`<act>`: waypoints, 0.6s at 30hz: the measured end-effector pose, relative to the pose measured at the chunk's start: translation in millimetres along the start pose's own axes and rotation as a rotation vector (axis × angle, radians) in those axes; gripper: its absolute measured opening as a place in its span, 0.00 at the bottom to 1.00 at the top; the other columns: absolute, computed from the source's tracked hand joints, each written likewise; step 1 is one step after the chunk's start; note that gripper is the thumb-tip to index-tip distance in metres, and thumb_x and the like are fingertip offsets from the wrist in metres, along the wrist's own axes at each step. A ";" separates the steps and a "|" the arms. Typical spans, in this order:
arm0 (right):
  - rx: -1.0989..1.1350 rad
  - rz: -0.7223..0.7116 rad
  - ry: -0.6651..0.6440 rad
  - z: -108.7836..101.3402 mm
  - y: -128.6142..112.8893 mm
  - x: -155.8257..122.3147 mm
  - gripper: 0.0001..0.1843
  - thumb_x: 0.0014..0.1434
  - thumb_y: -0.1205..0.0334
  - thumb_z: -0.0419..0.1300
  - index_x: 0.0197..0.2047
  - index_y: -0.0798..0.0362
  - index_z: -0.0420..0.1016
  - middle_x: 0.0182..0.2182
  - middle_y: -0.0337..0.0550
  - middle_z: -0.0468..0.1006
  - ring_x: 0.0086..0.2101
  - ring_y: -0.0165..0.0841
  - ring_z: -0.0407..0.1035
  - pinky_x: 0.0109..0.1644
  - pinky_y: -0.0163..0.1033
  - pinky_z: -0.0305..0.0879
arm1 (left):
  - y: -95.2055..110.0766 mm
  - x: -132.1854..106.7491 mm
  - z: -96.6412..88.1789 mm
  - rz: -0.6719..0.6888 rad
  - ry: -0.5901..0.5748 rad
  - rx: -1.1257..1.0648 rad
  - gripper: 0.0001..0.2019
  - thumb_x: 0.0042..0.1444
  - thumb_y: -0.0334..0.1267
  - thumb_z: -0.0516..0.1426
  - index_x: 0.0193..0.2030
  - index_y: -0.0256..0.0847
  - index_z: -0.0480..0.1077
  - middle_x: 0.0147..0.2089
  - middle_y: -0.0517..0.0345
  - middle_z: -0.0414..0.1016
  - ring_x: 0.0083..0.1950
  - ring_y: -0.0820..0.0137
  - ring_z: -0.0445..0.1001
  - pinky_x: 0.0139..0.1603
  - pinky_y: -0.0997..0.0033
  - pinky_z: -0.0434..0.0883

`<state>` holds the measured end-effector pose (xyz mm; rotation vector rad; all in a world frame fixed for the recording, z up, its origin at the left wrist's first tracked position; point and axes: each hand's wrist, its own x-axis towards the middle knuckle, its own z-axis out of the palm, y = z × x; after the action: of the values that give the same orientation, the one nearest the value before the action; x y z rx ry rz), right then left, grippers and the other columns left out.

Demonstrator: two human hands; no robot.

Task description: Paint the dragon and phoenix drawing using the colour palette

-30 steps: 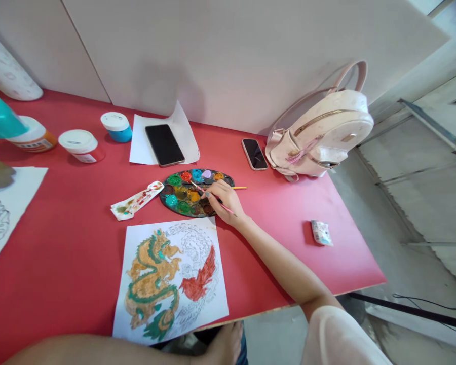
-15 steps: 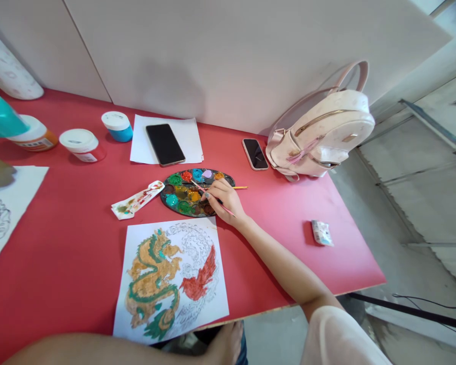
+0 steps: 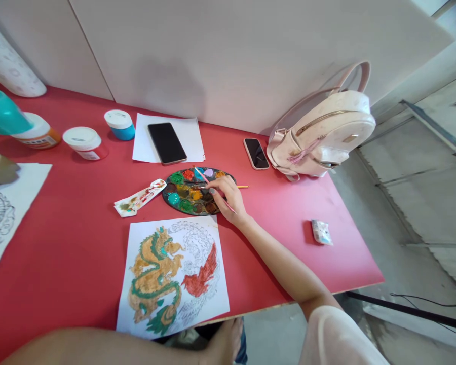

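Note:
My right hand [image 3: 231, 198] is closed around a thin pink paintbrush [image 3: 225, 204], held slanting over the palette. The oval paint palette [image 3: 185, 205] has several round wells of green, red, blue, lilac, orange and brown. A second brush with a yellow handle [image 3: 243, 187] lies across it, partly hidden by my hand. Just below sits a white sheet [image 3: 219, 299] bearing a gold and green dragon [image 3: 155, 274] and a partly red bird [image 3: 201, 274] among black outlines. Low in view, my left hand [image 3: 225, 343] is below the table's front edge, its fingers mostly hidden.
A paint-stained white strip [image 3: 139, 198] lies left of the palette. Behind are a black phone [image 3: 167, 143] on paper, a smaller phone [image 3: 256, 153], a pink backpack [image 3: 327, 134] and paint jars [image 3: 120, 125]. A small packet [image 3: 321, 232] lies right. Another outlined sheet [image 3: 26, 203] is at left.
The pink brush's tip has shifted up and slightly right, from near the red well to the palette's far rim by the blue. My right hand has moved slightly right.

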<state>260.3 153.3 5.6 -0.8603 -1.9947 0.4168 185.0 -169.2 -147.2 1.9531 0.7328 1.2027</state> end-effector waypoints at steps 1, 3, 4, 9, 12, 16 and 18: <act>0.002 0.001 0.023 0.5 -0.1 -0.1 0.10 0.74 0.62 0.53 0.47 0.49 0.76 0.41 0.45 0.80 0.44 0.40 0.72 0.53 0.48 0.67 | -3.2 -5.4 5.3 0.106 0.031 0.221 0.32 0.63 0.32 0.33 0.28 0.30 0.78 0.38 0.48 0.85 0.53 0.60 0.82 0.47 0.55 0.76; 0.008 0.006 0.082 1.5 -1.9 -0.7 0.07 0.72 0.62 0.56 0.47 0.48 0.76 0.42 0.46 0.80 0.45 0.40 0.73 0.52 0.47 0.68 | -7.3 -10.4 11.0 0.229 -0.017 0.455 0.28 0.63 0.29 0.37 0.28 0.32 0.78 0.38 0.47 0.85 0.53 0.60 0.83 0.48 0.59 0.78; 0.015 0.013 0.115 1.7 -4.0 -1.6 0.06 0.72 0.62 0.57 0.47 0.48 0.76 0.41 0.46 0.80 0.44 0.40 0.73 0.51 0.47 0.69 | -7.4 -10.2 11.1 0.225 -0.032 0.447 0.29 0.63 0.28 0.36 0.29 0.32 0.78 0.39 0.47 0.85 0.54 0.61 0.83 0.48 0.59 0.78; 0.050 0.098 0.253 -2.3 -31.4 -20.5 0.14 0.75 0.59 0.51 0.40 0.49 0.75 0.35 0.44 0.79 0.38 0.38 0.74 0.45 0.46 0.69 | 14.2 12.6 -7.2 -0.297 0.163 -0.399 0.25 0.61 0.40 0.45 0.32 0.32 0.81 0.42 0.48 0.86 0.52 0.55 0.83 0.47 0.51 0.77; 0.025 0.165 0.387 -7.0 -61.1 -50.0 0.19 0.76 0.56 0.46 0.36 0.49 0.70 0.29 0.43 0.73 0.32 0.38 0.71 0.38 0.46 0.68 | 29.0 33.3 -19.1 -1.156 0.238 -0.930 0.14 0.48 0.23 0.54 0.28 0.35 0.81 0.42 0.53 0.87 0.61 0.61 0.79 0.50 0.62 0.77; 0.054 0.179 0.519 -8.5 -103.9 -102.4 0.16 0.75 0.55 0.50 0.34 0.48 0.66 0.25 0.37 0.64 0.26 0.35 0.64 0.31 0.42 0.63 | 24.5 38.3 -16.5 -1.392 0.350 -0.955 0.19 0.48 0.19 0.50 0.15 0.39 0.75 0.31 0.54 0.85 0.52 0.62 0.84 0.47 0.62 0.80; 0.075 0.293 0.499 -6.2 -122.5 -125.2 0.16 0.76 0.57 0.48 0.34 0.48 0.66 0.24 0.37 0.64 0.25 0.35 0.63 0.29 0.41 0.61 | 16.7 29.6 -9.9 -0.857 0.080 -0.427 0.17 0.50 0.23 0.52 0.19 0.41 0.78 0.33 0.52 0.85 0.44 0.62 0.86 0.47 0.60 0.81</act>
<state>259.9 -22.0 4.6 -1.0917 -1.3943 0.3924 189.6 -153.5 -115.8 1.0492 1.0931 0.8011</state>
